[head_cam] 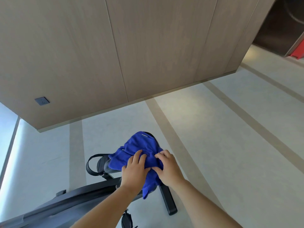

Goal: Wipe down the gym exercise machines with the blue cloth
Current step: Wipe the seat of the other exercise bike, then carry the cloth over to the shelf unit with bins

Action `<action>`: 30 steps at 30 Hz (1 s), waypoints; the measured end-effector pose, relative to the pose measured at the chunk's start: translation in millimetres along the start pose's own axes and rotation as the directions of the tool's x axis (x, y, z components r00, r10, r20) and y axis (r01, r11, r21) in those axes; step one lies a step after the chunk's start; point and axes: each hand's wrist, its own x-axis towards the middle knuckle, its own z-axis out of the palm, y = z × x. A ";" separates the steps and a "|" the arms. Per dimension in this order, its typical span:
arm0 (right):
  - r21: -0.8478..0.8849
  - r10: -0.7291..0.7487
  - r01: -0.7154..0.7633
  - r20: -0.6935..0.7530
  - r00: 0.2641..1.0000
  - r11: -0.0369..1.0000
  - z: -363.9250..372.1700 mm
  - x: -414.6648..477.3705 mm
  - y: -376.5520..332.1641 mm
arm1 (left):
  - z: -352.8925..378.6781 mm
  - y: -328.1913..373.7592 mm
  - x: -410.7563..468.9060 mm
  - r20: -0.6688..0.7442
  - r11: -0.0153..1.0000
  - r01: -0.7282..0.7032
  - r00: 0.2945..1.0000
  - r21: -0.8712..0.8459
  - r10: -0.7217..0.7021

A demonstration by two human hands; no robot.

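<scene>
The blue cloth (139,145) is bunched over the top front part of a dark grey exercise machine (92,193), hiding most of what lies under it. My left hand (134,170) presses on the cloth's near left side with fingers spread and curled into the fabric. My right hand (167,168) grips the cloth's right side, its fingers pinching a fold. A black strapped pedal (97,165) sticks out left of the cloth. The machine's black floor foot (169,201) runs below my right wrist.
A wood-panelled wall (115,55) stands close ahead, with a grey socket (42,100) low on its left. The pale floor (230,129) with tan stripes stretches to the right. A bright window (6,137) is at far left, a dark opening (279,27) at top right.
</scene>
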 end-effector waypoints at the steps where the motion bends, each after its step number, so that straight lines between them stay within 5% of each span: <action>1: 0.044 0.051 -0.051 0.008 0.999 0.998 -8.8 -3.8 7.5 | -0.7 12.6 1.4 -0.006 0.998 -0.019 1.000 -0.062 0.019; 8: 0.264 0.320 -0.279 -0.129 0.938 0.923 -66.3 -42.2 63.4 | 9.3 114.2 10.4 0.020 0.916 -0.135 0.988 -0.378 0.154; 19: 0.497 0.408 -0.165 -0.431 0.805 0.852 -196.6 -136.9 158.8 | 14.4 299.2 15.2 0.086 0.708 -0.185 0.940 -0.681 0.329; 30: 0.549 0.531 -0.117 -0.699 0.479 0.828 -306.2 -210.5 229.9 | -1.0 479.1 12.5 0.045 0.538 -0.349 0.808 -0.767 0.588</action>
